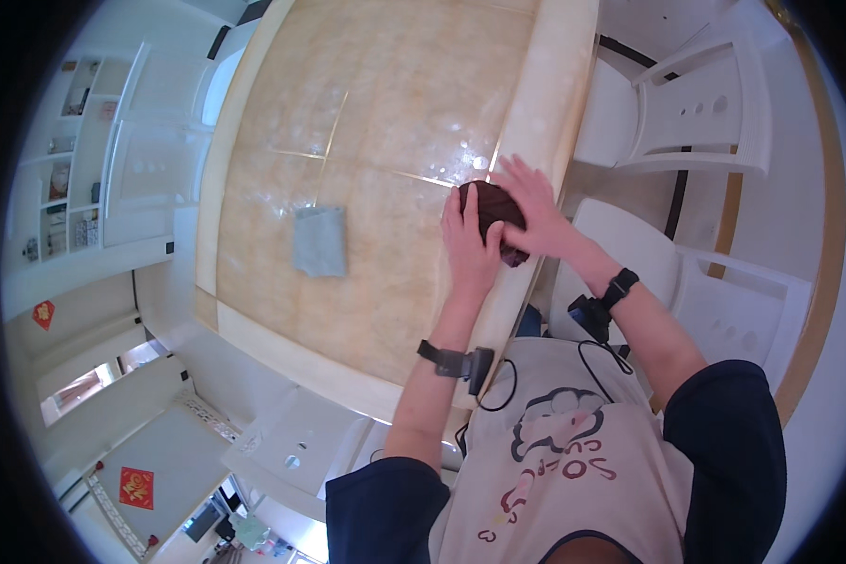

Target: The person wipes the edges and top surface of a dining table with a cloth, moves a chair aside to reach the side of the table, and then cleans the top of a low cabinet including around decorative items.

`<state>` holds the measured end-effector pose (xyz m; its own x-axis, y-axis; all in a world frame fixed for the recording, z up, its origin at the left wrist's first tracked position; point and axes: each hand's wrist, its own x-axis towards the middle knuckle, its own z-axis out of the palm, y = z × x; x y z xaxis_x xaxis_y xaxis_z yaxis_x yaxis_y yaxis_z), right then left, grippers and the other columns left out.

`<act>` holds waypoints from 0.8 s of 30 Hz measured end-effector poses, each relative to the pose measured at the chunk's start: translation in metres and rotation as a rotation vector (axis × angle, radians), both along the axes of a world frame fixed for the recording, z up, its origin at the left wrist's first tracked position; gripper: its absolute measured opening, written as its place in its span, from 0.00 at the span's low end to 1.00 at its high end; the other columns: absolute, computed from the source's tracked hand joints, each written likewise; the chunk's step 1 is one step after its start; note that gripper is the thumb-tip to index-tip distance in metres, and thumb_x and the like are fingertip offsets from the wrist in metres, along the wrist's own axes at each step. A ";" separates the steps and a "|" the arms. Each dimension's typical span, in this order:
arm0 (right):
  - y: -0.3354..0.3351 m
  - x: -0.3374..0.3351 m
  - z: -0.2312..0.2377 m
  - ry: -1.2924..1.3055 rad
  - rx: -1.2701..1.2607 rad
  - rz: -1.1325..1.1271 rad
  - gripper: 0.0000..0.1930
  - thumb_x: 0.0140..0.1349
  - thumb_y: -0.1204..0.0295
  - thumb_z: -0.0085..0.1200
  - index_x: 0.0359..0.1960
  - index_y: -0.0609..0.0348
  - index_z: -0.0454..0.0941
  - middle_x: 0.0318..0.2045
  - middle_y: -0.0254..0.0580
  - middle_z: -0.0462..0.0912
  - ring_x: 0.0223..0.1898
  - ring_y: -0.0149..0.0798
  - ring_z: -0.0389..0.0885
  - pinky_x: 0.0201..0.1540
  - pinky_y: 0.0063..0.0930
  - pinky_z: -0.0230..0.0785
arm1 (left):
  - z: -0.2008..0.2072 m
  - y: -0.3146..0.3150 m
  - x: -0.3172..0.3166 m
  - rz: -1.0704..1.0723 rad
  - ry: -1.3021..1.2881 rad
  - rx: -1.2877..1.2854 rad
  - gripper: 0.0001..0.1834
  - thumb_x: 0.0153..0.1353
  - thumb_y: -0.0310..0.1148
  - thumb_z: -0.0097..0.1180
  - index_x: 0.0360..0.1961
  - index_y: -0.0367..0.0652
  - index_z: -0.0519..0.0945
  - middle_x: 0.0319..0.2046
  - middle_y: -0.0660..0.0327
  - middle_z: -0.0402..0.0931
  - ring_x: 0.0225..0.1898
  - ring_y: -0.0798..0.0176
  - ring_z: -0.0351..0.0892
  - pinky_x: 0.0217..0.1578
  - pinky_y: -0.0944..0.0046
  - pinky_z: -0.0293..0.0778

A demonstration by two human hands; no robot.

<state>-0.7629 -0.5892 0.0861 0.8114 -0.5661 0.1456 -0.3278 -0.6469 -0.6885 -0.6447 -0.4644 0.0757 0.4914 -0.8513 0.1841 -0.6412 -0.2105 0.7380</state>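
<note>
Beige table [395, 94], white chairs [611, 117], dark bundle [501, 209]

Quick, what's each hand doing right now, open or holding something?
Left hand: holding the dark bundle between thumb and fingers.
Right hand: open, fingers spread, against the bundle's right side.

The left hand [470, 246] is curved, its thumb [494, 239] reaching toward the right hand [543, 218], which lies just beside it with fingers [526, 179] spread. Behind each hand, a bare forearm [423, 404] stretches back.
</note>
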 end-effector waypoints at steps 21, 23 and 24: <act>-0.019 0.019 -0.064 0.065 -0.204 -0.805 0.28 0.63 0.71 0.51 0.67 0.56 0.64 0.71 0.52 0.56 0.74 0.53 0.51 0.71 0.48 0.53 | -0.035 -0.035 0.091 0.215 -0.494 0.030 0.30 0.53 0.39 0.67 0.56 0.40 0.75 0.55 0.46 0.70 0.57 0.38 0.66 0.57 0.43 0.65; -0.021 0.018 -0.064 0.044 -0.208 -0.798 0.28 0.62 0.71 0.51 0.66 0.56 0.65 0.71 0.52 0.57 0.73 0.53 0.51 0.71 0.45 0.53 | -0.029 -0.031 0.093 0.017 -0.429 0.071 0.29 0.52 0.36 0.67 0.56 0.41 0.76 0.54 0.48 0.71 0.57 0.40 0.67 0.57 0.45 0.66; -0.022 0.018 -0.064 0.033 -0.214 -0.797 0.28 0.62 0.71 0.52 0.65 0.57 0.66 0.70 0.53 0.57 0.73 0.53 0.52 0.70 0.47 0.54 | -0.023 -0.032 0.095 -0.080 -0.396 0.090 0.28 0.51 0.35 0.67 0.55 0.42 0.76 0.54 0.49 0.71 0.57 0.41 0.67 0.57 0.46 0.66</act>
<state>-0.7445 -0.6110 0.0221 0.1838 -0.9366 0.2982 -0.7618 -0.3275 -0.5589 -0.5494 -0.4962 0.0523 0.3290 -0.9052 0.2691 -0.8890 -0.2008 0.4116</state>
